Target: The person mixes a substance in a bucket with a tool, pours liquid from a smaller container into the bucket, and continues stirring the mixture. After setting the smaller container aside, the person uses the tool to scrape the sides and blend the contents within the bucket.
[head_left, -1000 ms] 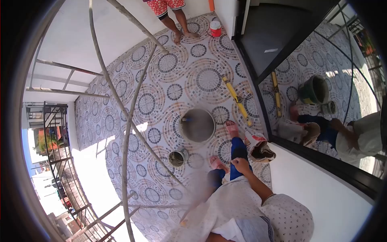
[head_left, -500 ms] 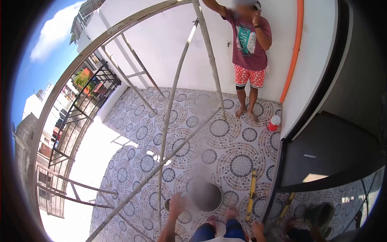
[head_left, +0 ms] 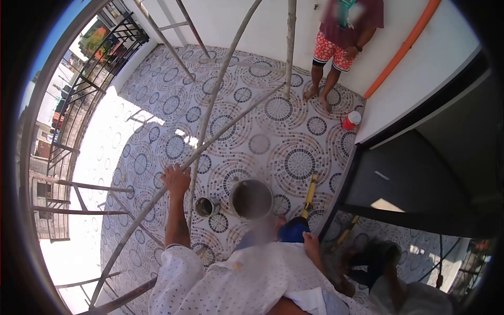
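Observation:
My left hand (head_left: 177,179) is closed over the slanting metal scaffold pole (head_left: 220,132), with the arm stretched out ahead of me. Lower down on the right, my right hand (head_left: 311,239) hangs close beside my blue-clad knee (head_left: 294,231); its fingers are mostly hidden from this angle. A large round bucket (head_left: 252,199), its inside grey, stands on the patterned tile floor just in front of my feet. Left of it sits a smaller pail (head_left: 206,207) with a dark inside. A yellow spirit level (head_left: 311,194) lies on the tiles to the right.
Another person (head_left: 336,52) stands barefoot by the white wall, near a red and white container (head_left: 350,120). An orange pipe (head_left: 403,47) runs up that wall. A dark-framed reflective panel (head_left: 415,168) borders the right side. More scaffold tubes (head_left: 290,47) rise on the left and ahead.
My left hand has moved from beside the bucket up and left onto the scaffold pole. My view has tilted down, showing my white patterned shirt. The other person's raised hand has come down.

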{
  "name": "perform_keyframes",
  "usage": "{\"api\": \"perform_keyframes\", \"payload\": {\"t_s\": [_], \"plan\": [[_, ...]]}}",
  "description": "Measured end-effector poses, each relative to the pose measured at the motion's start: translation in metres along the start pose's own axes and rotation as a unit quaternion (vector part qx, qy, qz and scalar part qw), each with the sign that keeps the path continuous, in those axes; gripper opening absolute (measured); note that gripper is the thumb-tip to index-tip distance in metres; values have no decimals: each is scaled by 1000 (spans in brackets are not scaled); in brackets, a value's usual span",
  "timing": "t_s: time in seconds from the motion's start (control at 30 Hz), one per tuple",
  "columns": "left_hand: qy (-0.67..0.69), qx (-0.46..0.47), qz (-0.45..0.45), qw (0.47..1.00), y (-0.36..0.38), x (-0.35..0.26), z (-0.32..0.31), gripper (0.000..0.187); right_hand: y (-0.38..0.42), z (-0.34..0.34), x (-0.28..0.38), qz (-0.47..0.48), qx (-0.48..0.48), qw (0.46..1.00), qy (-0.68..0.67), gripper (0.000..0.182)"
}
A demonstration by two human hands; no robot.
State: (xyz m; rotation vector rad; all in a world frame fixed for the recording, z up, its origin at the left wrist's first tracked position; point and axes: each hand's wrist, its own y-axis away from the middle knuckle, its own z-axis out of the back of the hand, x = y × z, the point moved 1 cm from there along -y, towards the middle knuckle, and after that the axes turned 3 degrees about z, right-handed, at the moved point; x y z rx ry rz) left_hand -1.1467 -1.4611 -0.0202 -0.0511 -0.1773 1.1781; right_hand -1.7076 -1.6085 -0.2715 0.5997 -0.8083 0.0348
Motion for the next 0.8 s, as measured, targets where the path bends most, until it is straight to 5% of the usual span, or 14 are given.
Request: {"api": "perform_keyframes", "payload": {"t_s": [0.03, 0.13, 0.27, 0.43, 0.5, 0.57, 0.63, 0.8], "plan": [[-37, 31, -12, 999, 2, 0, -3, 53, -1, 4, -1, -11, -5, 1000, -13, 40], [24, 179, 131, 975, -18, -4, -5, 57, -6, 36, 56, -42, -21, 998, -34, 39], [17, 119, 113, 986, -16, -6, -3, 61, -42, 68, 110, -54, 44, 998, 9, 35], [-7, 77, 209, 975, -23, -21, -7, 65, -178, 82, 73, 65, 53, 989, 121, 27], [-17, 129, 226, 965, -25, -20, -4, 72, -239, 102, 91, -61, 98, 990, -75, 22], [-19, 173, 259, 950, -33, -30, 6, 75, -290, 121, 122, 105, 18, 994, -26, 20], [-43, 196, 279, 939, -39, -30, 2, 77, -342, 131, 145, 123, 43, 988, -89, 21], [-80, 233, 312, 918, -60, -56, 1, 83, -424, 131, 145, 160, -12, 986, 48, 20]]}}
